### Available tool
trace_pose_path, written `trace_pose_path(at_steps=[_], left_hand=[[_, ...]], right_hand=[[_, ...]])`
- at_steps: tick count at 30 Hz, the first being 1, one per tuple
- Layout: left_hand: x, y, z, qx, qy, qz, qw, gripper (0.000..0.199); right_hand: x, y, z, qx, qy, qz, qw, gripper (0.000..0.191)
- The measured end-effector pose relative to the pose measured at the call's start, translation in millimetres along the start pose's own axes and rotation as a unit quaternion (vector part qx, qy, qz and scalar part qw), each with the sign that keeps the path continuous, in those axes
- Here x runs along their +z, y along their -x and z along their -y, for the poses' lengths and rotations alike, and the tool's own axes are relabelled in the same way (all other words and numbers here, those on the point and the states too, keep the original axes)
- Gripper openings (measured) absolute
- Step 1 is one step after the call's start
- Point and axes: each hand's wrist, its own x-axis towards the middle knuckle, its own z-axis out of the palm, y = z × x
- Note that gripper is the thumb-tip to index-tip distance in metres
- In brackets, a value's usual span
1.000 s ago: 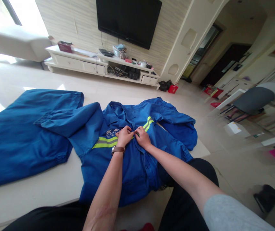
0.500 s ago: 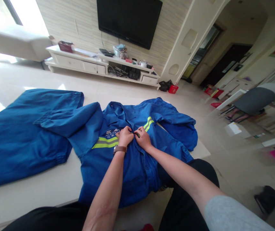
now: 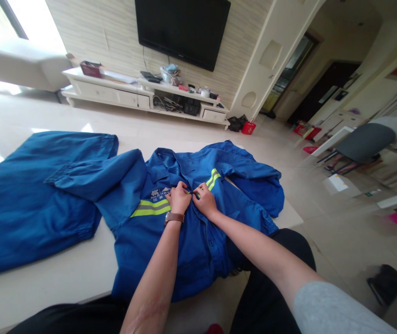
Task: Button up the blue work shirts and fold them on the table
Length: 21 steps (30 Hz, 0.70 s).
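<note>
A blue work jacket (image 3: 153, 250) with yellow-green and grey reflective bands lies front up before me, its collar pointing away. My left hand (image 3: 179, 198), with a brown-strapped watch (image 3: 174, 217) on its wrist, is closed on the jacket's left-hand front edge at chest height, beside the white printed logo. Close against it, my right hand (image 3: 204, 199) pinches the opposite front edge. The fingertips of both hands nearly meet over the front opening. Any button between them is hidden by my fingers. Lower down the front a button (image 3: 211, 243) shows.
Folded blue trousers (image 3: 38, 199) lie left, partly under the jacket's sleeve, on the white table (image 3: 62, 278). Beyond stand a low white cabinet (image 3: 108, 95) and a wall television (image 3: 182, 32). A person (image 3: 396, 132) sits on a grey chair (image 3: 365, 141) at right.
My hands stay at the same spot on the jacket front, with only slight finger movement. The whole view has shifted slightly.
</note>
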Motion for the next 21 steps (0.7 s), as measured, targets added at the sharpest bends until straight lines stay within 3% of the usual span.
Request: trace_pose_path(at_steps=[8, 16, 21], left_hand=[[1.2, -3.6, 4.9, -0.001, -0.012, -0.030, 0.999, 0.021], [5.4, -5.5, 9.5, 0.009, 0.004, -0.041, 0.999, 0.015], [7.4, -3.0, 7.6, 0.014, -0.008, -0.062, 0.998, 0.010]], right_hand=[[2.5, 0.3, -1.6, -0.003, 0.010, -0.008, 1.000, 0.013], [1.1, 0.2, -4.1, -0.025, -0.005, 0.034, 0.999, 0.017], [0.4, 1.2, -2.6, -0.011, 0.004, 0.018, 1.000, 0.019]])
